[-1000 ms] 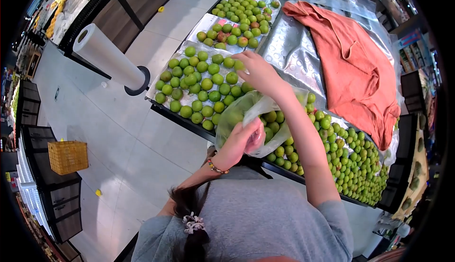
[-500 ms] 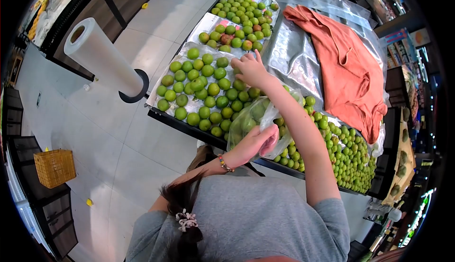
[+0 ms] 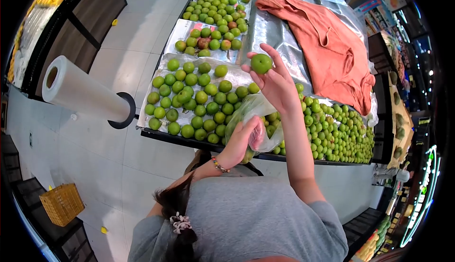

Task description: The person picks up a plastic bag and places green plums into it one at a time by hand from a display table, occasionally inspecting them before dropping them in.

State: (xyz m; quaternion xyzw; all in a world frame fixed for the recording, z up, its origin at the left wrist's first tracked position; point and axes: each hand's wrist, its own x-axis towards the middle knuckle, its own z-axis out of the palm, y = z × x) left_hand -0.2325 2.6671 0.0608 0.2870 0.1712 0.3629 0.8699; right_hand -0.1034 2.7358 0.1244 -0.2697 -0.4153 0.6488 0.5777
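My right hand (image 3: pixel 275 82) is raised over the display table, its fingers around one green fruit (image 3: pixel 261 63). Lower and to its left, my left hand (image 3: pixel 242 140) grips the edge of a clear plastic bag (image 3: pixel 258 110), which has green fruit inside. Loose green fruits (image 3: pixel 191 79) lie on a silvery sheet just left of the bag. More fruit (image 3: pixel 332 129) is heaped to the right of my right forearm.
An orange-red cloth (image 3: pixel 327 49) lies on the plastic-covered tabletop. A plastic roll (image 3: pixel 85 91) on a stand is at the table's left corner. Farther left on the floor is a wicker basket (image 3: pixel 62 204). Shelves line the right side.
My right hand has lifted from the loose fruit and now holds one green fruit up, palm turned upward. My left hand still grips the bag. The whole view has shifted.
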